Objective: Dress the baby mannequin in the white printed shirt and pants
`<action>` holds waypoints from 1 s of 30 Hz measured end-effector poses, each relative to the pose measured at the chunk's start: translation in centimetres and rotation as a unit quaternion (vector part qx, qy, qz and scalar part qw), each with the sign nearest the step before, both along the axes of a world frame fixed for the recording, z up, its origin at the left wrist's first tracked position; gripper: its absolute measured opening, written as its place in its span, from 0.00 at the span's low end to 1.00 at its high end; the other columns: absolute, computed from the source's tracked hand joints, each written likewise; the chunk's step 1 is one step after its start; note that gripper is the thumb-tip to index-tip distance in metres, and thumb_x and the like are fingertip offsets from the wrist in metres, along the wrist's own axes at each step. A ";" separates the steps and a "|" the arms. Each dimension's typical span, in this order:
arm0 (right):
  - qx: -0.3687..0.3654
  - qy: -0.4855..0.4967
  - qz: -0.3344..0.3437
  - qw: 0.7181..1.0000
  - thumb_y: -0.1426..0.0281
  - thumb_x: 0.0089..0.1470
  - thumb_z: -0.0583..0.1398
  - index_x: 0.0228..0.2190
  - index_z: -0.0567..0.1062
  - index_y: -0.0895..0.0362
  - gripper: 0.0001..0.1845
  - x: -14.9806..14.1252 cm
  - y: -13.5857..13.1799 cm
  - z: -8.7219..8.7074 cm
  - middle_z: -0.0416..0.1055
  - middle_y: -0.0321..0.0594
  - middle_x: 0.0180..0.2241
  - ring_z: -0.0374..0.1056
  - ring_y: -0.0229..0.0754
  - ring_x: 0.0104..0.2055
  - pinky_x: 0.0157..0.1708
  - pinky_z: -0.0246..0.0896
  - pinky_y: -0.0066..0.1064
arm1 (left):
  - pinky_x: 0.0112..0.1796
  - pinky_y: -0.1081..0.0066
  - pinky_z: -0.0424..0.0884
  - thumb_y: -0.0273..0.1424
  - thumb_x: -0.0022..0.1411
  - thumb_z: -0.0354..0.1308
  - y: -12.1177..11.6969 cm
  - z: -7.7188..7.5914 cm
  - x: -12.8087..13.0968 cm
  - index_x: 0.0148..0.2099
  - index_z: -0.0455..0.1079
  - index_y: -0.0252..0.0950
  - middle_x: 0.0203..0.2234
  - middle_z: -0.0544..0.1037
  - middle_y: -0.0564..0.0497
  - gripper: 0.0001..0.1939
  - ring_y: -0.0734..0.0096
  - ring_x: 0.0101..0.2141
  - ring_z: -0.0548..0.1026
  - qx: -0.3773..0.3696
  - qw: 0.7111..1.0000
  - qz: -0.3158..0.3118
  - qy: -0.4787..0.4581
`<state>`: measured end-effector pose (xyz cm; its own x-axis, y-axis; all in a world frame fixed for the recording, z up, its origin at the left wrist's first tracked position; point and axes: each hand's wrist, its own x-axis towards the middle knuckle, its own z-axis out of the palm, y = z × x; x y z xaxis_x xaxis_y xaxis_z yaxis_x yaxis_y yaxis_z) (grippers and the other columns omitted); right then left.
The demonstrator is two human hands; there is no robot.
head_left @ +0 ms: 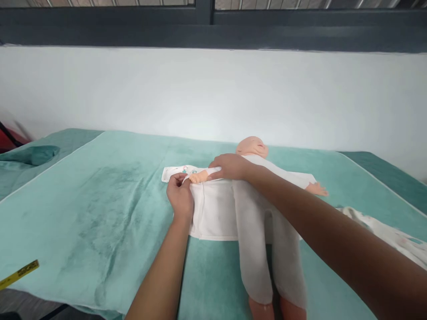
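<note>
The head camera looks forward and down (from nearby) over the green cover (90, 222).

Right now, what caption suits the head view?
Left fingers and right fingers flanking a white-clad pink plastic doll's hand.

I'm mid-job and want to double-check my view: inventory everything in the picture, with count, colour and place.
Doll: one, peach with white clothing, lying right of centre
White cloth: one, spread under the doll
Printed cloth: two visible parts, white with small prints, left of the doll and far right; cannot tell whether joined
Cover: one, pale teal, beneath these
Darker bedding: two areas, darker teal, left and right
Yellow strip: one, lower left
Red object: one, left edge, unclear
Wall: one, white, behind
Window frame: one, dark grey, top
Floor: grey, bottom left
Left hand: one, bare, at the doll's extended hand
Right hand: one, bare, around the doll's sleeved forearm
</note>
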<state>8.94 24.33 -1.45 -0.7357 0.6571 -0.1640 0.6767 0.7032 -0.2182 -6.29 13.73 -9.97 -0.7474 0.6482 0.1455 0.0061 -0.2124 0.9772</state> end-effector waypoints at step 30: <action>0.186 0.276 -0.500 0.799 0.52 0.59 0.49 0.15 0.61 0.53 0.27 15.0 -7.3 -4.6 0.67 0.41 0.18 0.59 0.43 0.25 0.29 0.48 0.35 | 0.37 0.65 0.65 0.34 0.63 0.52 -0.1 -0.9 1.3 0.42 0.70 0.37 0.33 0.78 0.45 0.09 0.60 0.35 0.74 -0.179 0.932 -0.072 0.306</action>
